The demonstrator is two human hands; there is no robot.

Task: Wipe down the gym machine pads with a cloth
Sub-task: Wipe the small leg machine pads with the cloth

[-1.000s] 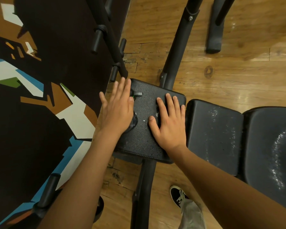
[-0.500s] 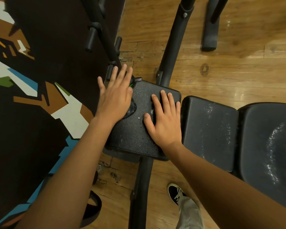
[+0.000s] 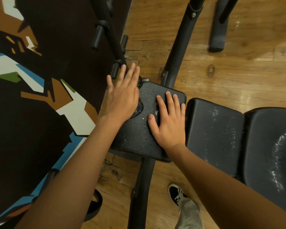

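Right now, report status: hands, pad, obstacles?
Left hand flat over a dark shiny object; right hand flat on the small pad. Pad dotted with droplets. Cloth not clearly visible.

Worn wooden floor (image 3: 238,76); dark geometric-patterned surface (image 3: 31,129) left.

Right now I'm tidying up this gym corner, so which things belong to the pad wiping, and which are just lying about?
Job: small pad, middle pad, right pad, left hand, right hand, green-tipped thing under the left hand.
Lying about: frame tube, foot bar, shoe.
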